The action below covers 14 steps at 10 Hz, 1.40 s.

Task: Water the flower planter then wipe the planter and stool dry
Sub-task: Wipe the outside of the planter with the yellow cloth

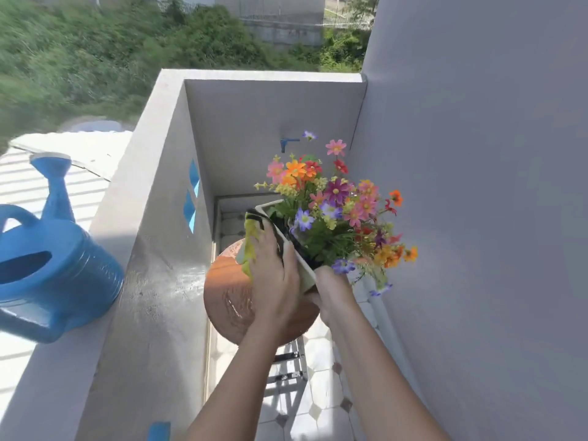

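White rectangular planter [304, 265], smooth-walled and tilted over toward the right, held above the round stool [229, 297] at the near end of a narrow balcony corner. Crammed with small daisy-shaped flowers [337, 214] in pink, orange, purple and red, with fine yellow sprigs and green leaves between. Left hand [273, 275] spread flat against the planter's long left wall, fingers extended and pressing a soft yellow-green cloth [251, 240] with dark stripes onto it. Right hand [334, 291] at the planter's near end, fingers curled under and hidden, apparently clasping the base. Stool seat a flat orange-brown disc with wet, glossy streaks, on metal rungs partly visible below. Blue plastic watering can [54, 265], ribbed body and flared rose spout, standing on the broad pale ledge [105, 313] to the left, well apart from the planter. Patterned floor tiles [321, 405] beneath.
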Available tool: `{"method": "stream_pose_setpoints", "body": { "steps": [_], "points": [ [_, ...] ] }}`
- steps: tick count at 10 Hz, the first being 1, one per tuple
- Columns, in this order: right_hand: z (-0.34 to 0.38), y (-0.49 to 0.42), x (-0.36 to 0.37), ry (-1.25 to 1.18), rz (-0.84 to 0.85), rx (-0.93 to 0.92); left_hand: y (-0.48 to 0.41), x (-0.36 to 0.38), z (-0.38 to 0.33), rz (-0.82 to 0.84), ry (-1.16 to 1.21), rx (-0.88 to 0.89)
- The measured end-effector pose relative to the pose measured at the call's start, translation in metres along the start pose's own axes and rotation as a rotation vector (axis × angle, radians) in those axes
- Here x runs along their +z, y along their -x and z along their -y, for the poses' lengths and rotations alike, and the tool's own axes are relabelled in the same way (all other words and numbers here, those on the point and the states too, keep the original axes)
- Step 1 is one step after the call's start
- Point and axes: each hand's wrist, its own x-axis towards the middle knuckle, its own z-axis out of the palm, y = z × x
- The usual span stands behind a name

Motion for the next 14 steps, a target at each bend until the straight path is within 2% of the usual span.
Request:
{"method": "stream_pose_setpoints", "body": {
  "steps": [1,2,3,4,5,6,7,8,9,10,11,12,14],
  "points": [
    [0.018,0.008,-0.004,0.007,0.064,0.003,0.01,0.003,0.01,0.018,-0.179,0.109],
    [0.033,0.01,-0.016,0.019,0.157,-0.036,-0.024,-0.01,0.002,-0.137,-0.171,0.161],
    [0.04,0.008,-0.019,0.055,0.182,-0.055,-0.047,-0.018,-0.009,-0.259,-0.066,0.17],
    [0.057,0.013,-0.023,0.05,0.189,-0.124,-0.028,-0.002,-0.011,-0.273,-0.064,0.371],
    [0.069,0.02,-0.03,0.052,0.166,-0.153,-0.006,0.009,-0.006,-0.236,-0.2,0.625],
    [0.079,0.036,-0.042,0.06,0.22,-0.181,-0.027,0.002,-0.011,-0.429,-0.436,0.741],
    [0.085,0.049,-0.051,0.052,0.264,-0.212,-0.044,-0.004,-0.023,-0.535,-0.355,0.601],
    [0.097,0.063,-0.064,0.022,0.299,-0.24,-0.049,-0.005,-0.023,-0.574,-0.22,0.329],
    [0.107,0.063,-0.072,0.009,0.304,-0.253,-0.042,-0.001,-0.026,-0.517,-0.021,0.132],
    [0.108,0.051,-0.084,-0.015,0.235,-0.239,-0.024,0.012,-0.032,-0.37,0.185,-0.114],
    [0.105,0.038,-0.092,-0.007,0.176,-0.226,-0.02,0.02,-0.024,-0.156,0.245,-0.351],
    [0.103,0.014,-0.102,-0.001,0.112,-0.203,-0.016,0.023,-0.008,0.125,0.523,-0.689],
    [0.09,-0.013,-0.112,0.075,0.109,-0.233,-0.021,0.007,0.009,0.244,0.813,-0.919]
  ]
}}
